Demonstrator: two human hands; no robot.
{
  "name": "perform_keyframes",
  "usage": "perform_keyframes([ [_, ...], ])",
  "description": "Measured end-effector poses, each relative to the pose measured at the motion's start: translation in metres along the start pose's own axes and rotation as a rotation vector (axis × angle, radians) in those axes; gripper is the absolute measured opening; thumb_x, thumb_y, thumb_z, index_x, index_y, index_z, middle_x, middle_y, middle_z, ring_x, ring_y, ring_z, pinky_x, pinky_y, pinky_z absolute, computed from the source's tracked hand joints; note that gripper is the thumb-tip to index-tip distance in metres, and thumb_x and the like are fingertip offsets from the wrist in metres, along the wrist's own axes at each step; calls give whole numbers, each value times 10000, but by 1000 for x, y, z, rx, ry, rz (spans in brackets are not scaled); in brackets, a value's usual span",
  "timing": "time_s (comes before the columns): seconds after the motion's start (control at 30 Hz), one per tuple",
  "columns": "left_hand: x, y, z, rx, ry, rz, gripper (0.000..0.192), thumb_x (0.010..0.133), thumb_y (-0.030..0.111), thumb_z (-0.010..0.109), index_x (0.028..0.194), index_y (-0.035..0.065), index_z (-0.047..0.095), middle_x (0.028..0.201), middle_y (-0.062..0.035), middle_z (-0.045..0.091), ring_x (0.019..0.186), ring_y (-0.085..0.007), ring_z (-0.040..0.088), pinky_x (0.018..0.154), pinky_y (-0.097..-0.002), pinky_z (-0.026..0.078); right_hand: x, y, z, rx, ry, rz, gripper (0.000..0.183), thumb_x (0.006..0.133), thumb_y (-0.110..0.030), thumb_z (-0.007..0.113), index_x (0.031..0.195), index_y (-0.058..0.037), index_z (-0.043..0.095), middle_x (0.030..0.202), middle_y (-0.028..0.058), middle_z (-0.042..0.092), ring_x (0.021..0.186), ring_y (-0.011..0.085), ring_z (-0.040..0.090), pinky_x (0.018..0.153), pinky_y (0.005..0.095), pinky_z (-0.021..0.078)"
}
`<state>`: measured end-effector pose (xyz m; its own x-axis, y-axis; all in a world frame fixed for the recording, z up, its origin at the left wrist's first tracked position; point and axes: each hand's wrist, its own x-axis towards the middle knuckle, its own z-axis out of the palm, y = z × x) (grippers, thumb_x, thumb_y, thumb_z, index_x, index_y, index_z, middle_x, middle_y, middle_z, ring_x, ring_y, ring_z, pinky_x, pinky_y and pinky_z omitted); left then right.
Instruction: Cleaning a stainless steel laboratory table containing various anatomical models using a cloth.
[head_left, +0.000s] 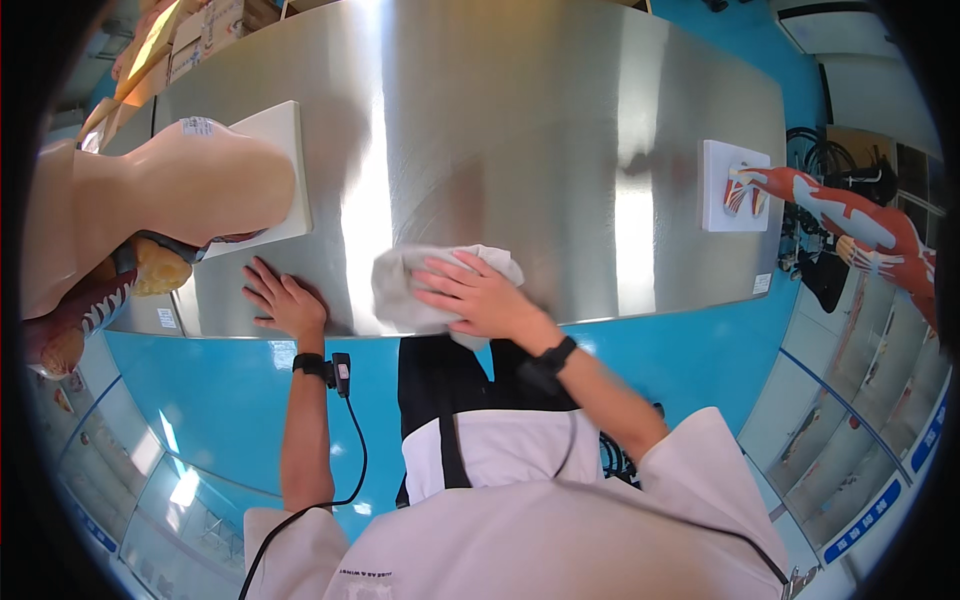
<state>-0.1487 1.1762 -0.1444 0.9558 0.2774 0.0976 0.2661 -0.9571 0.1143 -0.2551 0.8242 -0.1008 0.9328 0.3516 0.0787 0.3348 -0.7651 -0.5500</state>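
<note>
My right hand (480, 296) presses down on a crumpled pale grey cloth (401, 289) near the front edge of the metal table (495, 97). Part of the cloth hangs over that edge. Fingers spread, my left hand (292, 304) rests flat on the tabletop to the left of the cloth and holds nothing. Just beyond it stands a large anatomical torso model (202, 172) on a white base (296, 172), its coloured inner organs facing my side. Each wrist wears a black strap; a cable runs up the left arm.
At the table's right end a muscle figure model (847, 206) rises from a white base (754, 146). Cardboard boxes (217, 30) are stacked at the far left. Beyond the right end stands a wheelchair (817, 161). Glass-fronted cabinets (847, 375) line the blue floor (217, 405).
</note>
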Motion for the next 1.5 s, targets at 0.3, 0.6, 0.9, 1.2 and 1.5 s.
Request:
perform_keyframes([
  [0.3,1,15,1,-23,-46,-14,668,1096,412,306,1735,241,217,1823,-49,108,1656,-437,55,1164,-841,26,-90,203,-106,-235,520,514,583,870,-287,739,1436,-161,670,1558,132,575,1437,392,509,1173,533,413],
  [0.6,1,-2,-1,-34,8,-2,656,1106,393,329,1730,214,238,1810,-99,153,1643,-478,76,1210,-795,46,-11,-12,15,-171,73,148,758,874,-401,701,1584,-200,526,1679,80,451,1586,339,349,1253,592,266],
  [0.9,-43,59,-22,-165,-7,221,742,998,229,437,1716,121,280,1793,-189,166,1632,-511,77,1286,-661,22,-30,181,-120,-201,201,193,768,731,-166,714,1495,-196,642,1611,91,535,1508,377,456,1198,482,431],
  [1.2,-39,65,-21,-97,-2,222,710,1011,239,434,1709,172,324,1795,-168,180,1640,-480,95,1292,-638,13,32,179,-44,-667,548,832,660,938,-532,647,1480,-155,643,1647,98,497,1558,357,373,1237,597,278],
  [1.5,-43,61,-13,-93,-28,217,696,1035,276,415,1716,182,305,1795,-161,182,1635,-480,111,1293,-638,34,-10,38,-44,124,-322,-388,738,821,-224,808,1527,-229,593,1658,71,477,1573,298,382,1269,547,308],
])
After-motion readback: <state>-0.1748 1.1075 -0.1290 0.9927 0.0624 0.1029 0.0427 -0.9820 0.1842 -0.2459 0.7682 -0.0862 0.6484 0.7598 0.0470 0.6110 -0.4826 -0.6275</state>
